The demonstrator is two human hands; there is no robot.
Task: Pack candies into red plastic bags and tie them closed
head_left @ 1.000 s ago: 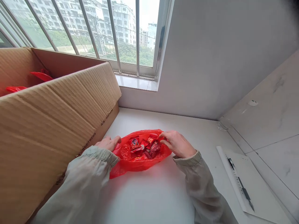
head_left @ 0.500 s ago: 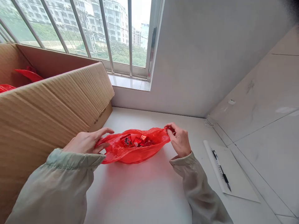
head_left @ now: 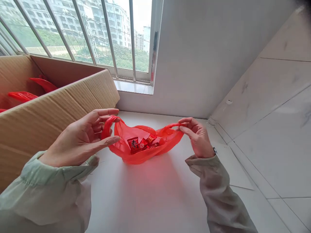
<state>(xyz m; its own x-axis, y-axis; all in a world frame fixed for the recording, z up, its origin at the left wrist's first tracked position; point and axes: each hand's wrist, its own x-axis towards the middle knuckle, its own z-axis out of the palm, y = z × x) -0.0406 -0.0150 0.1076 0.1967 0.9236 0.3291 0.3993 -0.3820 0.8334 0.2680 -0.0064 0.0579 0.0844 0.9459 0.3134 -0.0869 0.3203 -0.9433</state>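
Note:
A thin red plastic bag (head_left: 141, 159) hangs open between my hands, just over the white table. Inside it lie several small red wrapped packets (head_left: 152, 138), one with a dark label (head_left: 133, 145) bearing a large white character. My left hand (head_left: 84, 136) has the bag's left handle looped over its curled fingers, while the thumb and index finger stand apart. With thumb and fingers pinched together, my right hand (head_left: 196, 136) grips the right handle and pulls it outward.
A large cardboard box (head_left: 73, 97) with red plastic bags (head_left: 23, 96) inside stands at the left. Behind the table are a wall and a barred window (head_left: 114, 38). White paper (head_left: 236, 171) lies at the right, beside the tiled wall, partly behind my right arm.
Both hands have moved up and apart, stretching the bag's handles. The left handle now loops over my left fingers. The camera has shifted, and my right arm now covers the pen.

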